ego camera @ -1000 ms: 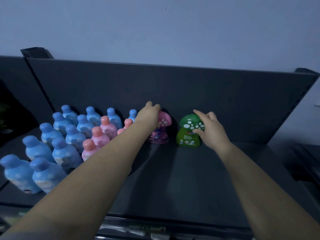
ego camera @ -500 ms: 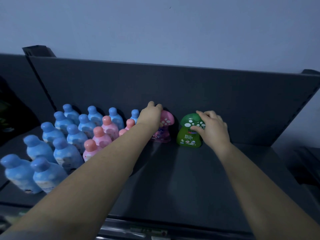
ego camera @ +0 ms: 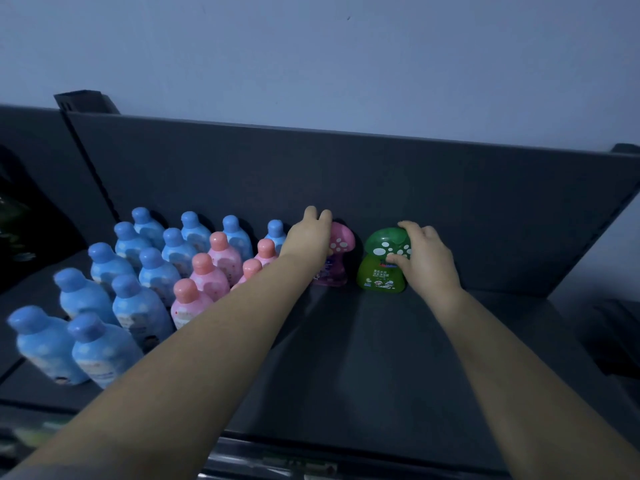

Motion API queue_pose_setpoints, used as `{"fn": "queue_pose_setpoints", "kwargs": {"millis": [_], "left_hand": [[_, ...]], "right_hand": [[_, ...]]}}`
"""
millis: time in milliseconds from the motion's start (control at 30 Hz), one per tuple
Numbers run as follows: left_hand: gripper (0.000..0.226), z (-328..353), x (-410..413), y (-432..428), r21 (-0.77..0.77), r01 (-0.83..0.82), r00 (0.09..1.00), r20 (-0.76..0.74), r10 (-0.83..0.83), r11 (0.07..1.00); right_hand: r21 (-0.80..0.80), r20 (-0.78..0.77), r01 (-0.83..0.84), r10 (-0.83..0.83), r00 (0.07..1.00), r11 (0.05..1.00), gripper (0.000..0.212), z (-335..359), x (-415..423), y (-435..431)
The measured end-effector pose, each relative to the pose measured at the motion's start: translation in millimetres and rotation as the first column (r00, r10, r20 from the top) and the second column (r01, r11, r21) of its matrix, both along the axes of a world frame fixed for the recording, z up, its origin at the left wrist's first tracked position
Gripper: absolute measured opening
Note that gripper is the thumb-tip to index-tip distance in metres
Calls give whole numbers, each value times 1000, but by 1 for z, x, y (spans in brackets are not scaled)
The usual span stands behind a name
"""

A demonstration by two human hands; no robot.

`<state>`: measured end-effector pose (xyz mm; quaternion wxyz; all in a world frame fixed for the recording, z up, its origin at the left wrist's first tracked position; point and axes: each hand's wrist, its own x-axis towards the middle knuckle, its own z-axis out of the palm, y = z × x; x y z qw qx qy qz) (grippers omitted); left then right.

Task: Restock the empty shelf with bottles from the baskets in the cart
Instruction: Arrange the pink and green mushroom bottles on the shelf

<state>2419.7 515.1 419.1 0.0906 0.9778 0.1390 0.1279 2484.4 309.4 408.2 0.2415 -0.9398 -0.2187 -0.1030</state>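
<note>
gripping pink mushroom bottle left hand, green mushroom bottle right hand

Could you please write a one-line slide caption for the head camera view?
Left hand grips the pink mushroom-cap bottle, right hand the green mushroom-cap bottle, at the back of the shelf.

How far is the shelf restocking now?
Done: blue bottles and pink bottles stand in rows on the left. In hand: the left hand grips a pink mushroom bottle, the right hand a green one, both at the back. Left: the shelf beside them has free room.
</note>
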Motion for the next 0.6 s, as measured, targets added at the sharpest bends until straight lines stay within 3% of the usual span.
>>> {"fn": "queue_pose_setpoints", "kwargs": {"millis": [233, 400, 600], "left_hand": [[44, -5, -8, -5, 45, 23, 999, 25, -24, 999], [72, -8, -16, -8, 43, 78, 996, 36, -79, 996], [82, 21, -52, -6, 27, 33, 998, 47, -35, 999]], "right_hand": [[-30, -18, -17, 17, 1000, 999, 50, 8, -6, 1], [-109, -66, -30, 23, 998, 994, 61, 14, -12, -4], [-136, 49, -10, 17, 999, 991, 69, 22, -25, 6]]}}
